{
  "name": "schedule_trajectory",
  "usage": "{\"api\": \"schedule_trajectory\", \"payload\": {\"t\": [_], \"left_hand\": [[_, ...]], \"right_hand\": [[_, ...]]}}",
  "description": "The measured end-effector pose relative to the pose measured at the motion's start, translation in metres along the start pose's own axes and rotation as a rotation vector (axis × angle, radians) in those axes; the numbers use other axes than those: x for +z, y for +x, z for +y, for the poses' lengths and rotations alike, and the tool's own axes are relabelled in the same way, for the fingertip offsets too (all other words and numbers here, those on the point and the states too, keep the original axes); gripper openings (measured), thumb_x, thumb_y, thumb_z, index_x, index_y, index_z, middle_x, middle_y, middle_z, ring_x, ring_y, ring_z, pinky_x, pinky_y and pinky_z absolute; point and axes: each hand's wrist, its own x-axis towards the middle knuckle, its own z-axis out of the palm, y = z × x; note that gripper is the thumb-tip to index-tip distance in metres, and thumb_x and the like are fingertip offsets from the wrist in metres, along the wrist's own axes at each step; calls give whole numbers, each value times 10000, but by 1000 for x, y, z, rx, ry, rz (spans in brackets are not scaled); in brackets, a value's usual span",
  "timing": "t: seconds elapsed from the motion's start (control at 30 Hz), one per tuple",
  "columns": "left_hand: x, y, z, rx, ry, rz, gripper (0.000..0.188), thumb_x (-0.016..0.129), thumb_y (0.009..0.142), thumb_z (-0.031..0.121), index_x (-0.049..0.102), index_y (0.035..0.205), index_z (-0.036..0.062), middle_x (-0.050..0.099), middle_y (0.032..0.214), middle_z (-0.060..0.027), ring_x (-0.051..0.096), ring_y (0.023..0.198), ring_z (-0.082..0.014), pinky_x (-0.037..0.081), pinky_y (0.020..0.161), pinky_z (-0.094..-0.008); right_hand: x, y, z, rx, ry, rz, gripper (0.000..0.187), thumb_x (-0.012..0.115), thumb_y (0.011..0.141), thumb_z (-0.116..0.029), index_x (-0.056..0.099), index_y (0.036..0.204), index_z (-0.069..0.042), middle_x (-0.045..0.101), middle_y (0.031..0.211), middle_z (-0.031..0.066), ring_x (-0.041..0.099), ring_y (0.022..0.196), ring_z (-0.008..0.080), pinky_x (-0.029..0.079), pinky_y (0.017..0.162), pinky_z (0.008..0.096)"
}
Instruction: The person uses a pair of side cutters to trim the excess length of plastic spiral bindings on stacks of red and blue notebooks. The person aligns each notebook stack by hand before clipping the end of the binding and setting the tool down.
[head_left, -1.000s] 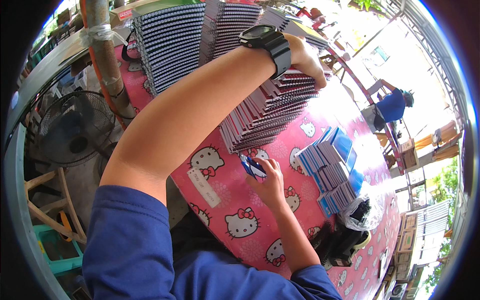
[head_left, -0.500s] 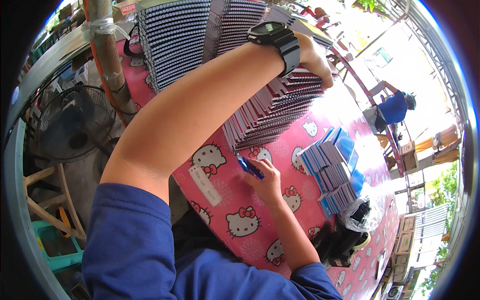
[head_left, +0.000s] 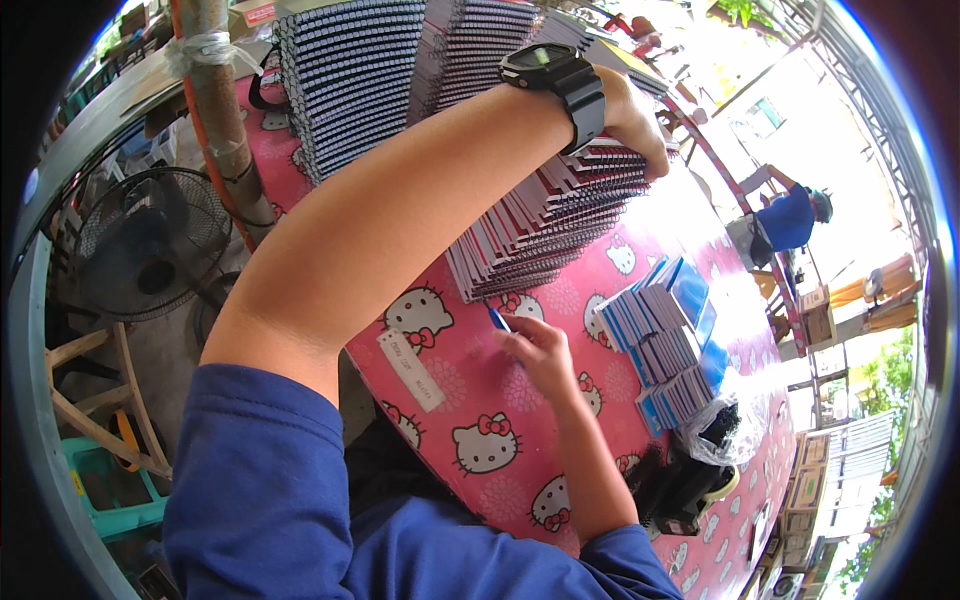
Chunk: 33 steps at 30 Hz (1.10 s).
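Observation:
A fanned stack of spiral-bound notebooks (head_left: 535, 225) with dark wire coils lies on the pink table. My left arm, with a black watch at the wrist, reaches across it. My left hand (head_left: 635, 120) is curled over the far right end of the stack; part of its fingers is hidden. Just below the stack's near end, my right hand (head_left: 543, 355) is closed around small blue-handled pliers (head_left: 499, 321). Only a blue part of the pliers shows now, slightly apart from the notebooks. A pale labelled strip (head_left: 410, 370) lies on the table to the left of my right hand.
Taller rows of spiral-bound notebooks (head_left: 350, 85) stand at the back. Blue-covered booklets (head_left: 660, 335) are stacked at right, near a clear plastic bag (head_left: 725, 425) and a black tape dispenser (head_left: 685, 490). A post (head_left: 215, 110) and a fan (head_left: 150, 245) stand left. A person (head_left: 785, 220) works farther off.
My right hand has drawn back slightly to the right and down, taking the pliers away from the notebooks' near end. My left hand has stayed almost in place.

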Motion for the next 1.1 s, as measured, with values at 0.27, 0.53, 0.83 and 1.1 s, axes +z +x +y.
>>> {"api": "schedule_trajectory", "payload": {"t": [0.27, 0.53, 0.83, 1.1], "left_hand": [[-2, -7, 1, 31, 22, -9, 1023, 652, 526, 576, 333, 1386, 122, 362, 1362, -200, 449, 1193, -342, 418, 938, -430], [4, 12, -4, -31, -2, 36, 1043, 659, 519, 582, 322, 1392, 120, 363, 1360, -197, 442, 1204, -332, 411, 952, -405], [1, 7, 0, -14, 43, 5, 1031, 656, 532, 573, 328, 1387, 99, 343, 1376, -212, 444, 1204, -331, 404, 958, -394], [1, 5, -2, -41, 14, 26, 1016, 662, 528, 564, 341, 1379, 111, 389, 1342, -199, 459, 1190, -332, 420, 938, -408]], "right_hand": [[-2, -3, -4, -113, -330, 31, 395, 670, 755, -260, 596, 1046, -4, 607, 910, 110, 585, 850, 248, 468, 777, 361], [11, -13, 1, -353, -526, 271, 506, 723, 680, -272, 578, 1104, -37, 555, 1053, 140, 503, 1016, 309, 411, 883, 400], [-27, 14, -6, 226, 183, -278, 338, 626, 823, -287, 618, 950, 26, 624, 798, 124, 602, 615, 207, 492, 574, 304], [2, -14, -8, -327, -610, 174, 441, 697, 723, -279, 588, 1061, -19, 596, 906, 104, 562, 864, 261, 456, 759, 362]]}}
